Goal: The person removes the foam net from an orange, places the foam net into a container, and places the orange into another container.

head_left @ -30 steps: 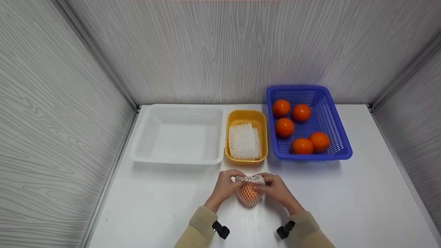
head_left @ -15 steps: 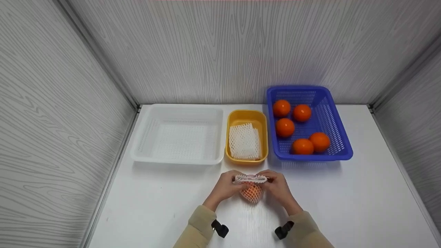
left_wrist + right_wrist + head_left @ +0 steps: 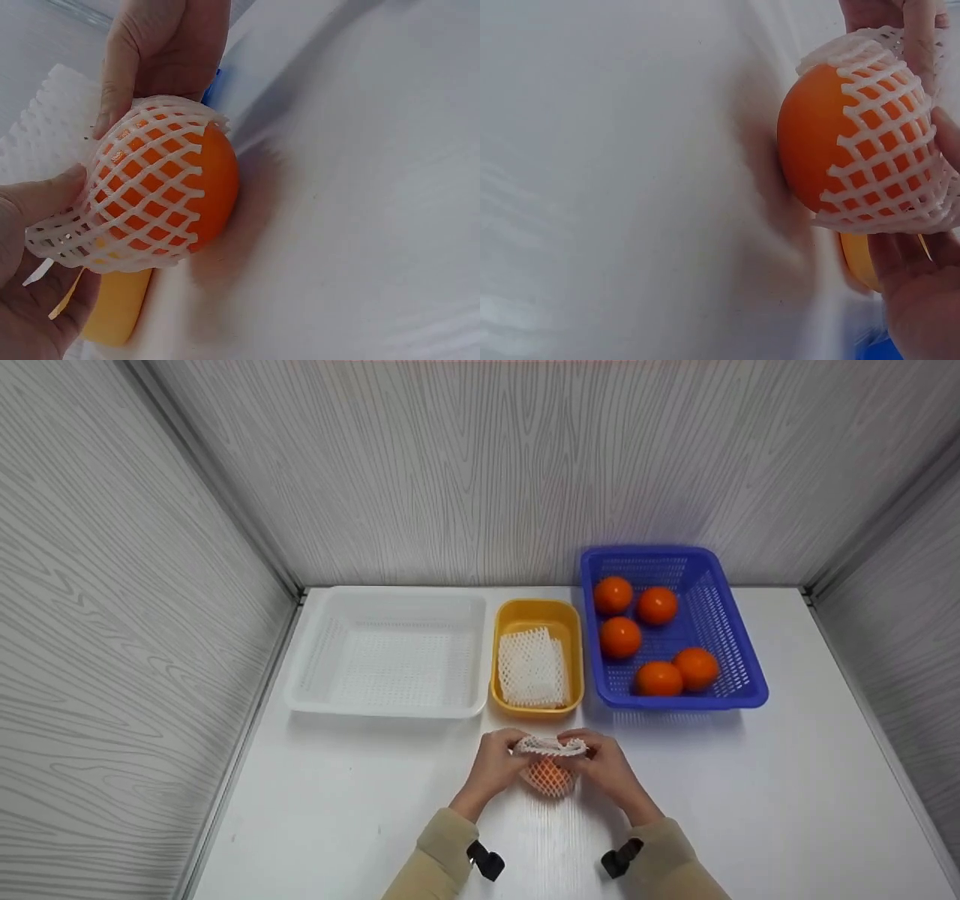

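An orange (image 3: pixel 219 187) sits partly inside a white foam fruit net (image 3: pixel 551 746), its bare end facing the person in both wrist views. My left hand (image 3: pixel 495 765) grips the net's left side, thumb on the near face and fingers behind. On the opposite side my right hand (image 3: pixel 600 765) pinches the net in the same manner. The net's open upper edge (image 3: pixel 570 748) is held spread between both hands. In the right wrist view the mesh covers roughly half of the orange (image 3: pixel 806 142), close over the white table (image 3: pixel 337 810).
Behind the hands stands a yellow tray (image 3: pixel 536 711) with folded foam nets (image 3: pixel 529 667). To its left is a white basket (image 3: pixel 386 709). A blue basket (image 3: pixel 675 703) with several oranges (image 3: pixel 619 637) stands at the right. Wood-grain panels (image 3: pixel 480 472) enclose the table's back and sides.
The net's gathered top has been spread into a wider opening over the orange. Both hands have shifted only slightly, still holding the net. The baskets and tray have not moved.
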`<action>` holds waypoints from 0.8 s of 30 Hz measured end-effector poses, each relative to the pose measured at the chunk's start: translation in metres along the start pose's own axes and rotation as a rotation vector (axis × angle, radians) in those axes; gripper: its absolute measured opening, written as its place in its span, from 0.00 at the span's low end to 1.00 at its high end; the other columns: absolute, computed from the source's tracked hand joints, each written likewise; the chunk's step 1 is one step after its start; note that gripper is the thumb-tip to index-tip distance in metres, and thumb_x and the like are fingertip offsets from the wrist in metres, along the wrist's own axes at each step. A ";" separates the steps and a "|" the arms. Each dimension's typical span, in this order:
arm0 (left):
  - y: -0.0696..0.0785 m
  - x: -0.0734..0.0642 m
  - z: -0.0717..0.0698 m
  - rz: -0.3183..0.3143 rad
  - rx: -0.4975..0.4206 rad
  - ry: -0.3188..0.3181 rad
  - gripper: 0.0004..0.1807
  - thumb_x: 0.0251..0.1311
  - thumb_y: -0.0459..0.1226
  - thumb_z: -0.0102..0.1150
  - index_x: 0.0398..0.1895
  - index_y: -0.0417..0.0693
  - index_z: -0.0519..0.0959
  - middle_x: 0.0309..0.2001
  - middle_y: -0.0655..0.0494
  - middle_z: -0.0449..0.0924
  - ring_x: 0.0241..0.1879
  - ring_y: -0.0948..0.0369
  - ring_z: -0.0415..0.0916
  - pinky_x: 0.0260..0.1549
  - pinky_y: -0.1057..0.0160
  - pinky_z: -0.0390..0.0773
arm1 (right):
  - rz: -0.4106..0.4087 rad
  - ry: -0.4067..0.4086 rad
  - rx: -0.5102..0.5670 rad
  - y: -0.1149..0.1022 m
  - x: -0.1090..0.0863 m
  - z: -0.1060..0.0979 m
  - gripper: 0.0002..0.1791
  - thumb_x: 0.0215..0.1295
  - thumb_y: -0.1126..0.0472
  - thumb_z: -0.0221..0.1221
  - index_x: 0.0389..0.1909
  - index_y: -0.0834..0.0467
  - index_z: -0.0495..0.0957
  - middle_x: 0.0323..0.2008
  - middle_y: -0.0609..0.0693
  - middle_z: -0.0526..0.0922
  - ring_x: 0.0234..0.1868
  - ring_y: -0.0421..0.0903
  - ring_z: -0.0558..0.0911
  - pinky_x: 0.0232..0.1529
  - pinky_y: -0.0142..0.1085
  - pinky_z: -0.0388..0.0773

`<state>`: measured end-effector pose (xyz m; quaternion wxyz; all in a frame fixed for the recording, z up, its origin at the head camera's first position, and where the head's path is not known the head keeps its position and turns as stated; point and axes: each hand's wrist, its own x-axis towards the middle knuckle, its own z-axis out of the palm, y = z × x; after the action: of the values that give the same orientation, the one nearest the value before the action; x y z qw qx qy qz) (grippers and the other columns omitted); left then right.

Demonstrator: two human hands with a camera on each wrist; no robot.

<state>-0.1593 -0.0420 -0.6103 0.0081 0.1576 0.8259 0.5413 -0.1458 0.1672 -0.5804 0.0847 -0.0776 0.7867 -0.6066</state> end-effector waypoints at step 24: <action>-0.001 0.002 0.005 -0.054 -0.013 -0.008 0.03 0.56 0.33 0.69 0.33 0.48 0.86 0.30 0.67 0.82 0.29 0.68 0.70 0.32 0.67 0.73 | 0.064 0.065 0.027 -0.001 -0.002 -0.001 0.21 0.54 0.65 0.72 0.50 0.60 0.83 0.46 0.50 0.84 0.48 0.46 0.78 0.53 0.42 0.74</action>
<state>-0.1609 -0.0372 -0.6126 0.0270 0.1372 0.8263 0.5455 -0.1437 0.1684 -0.5789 0.0797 -0.0315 0.7827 -0.6164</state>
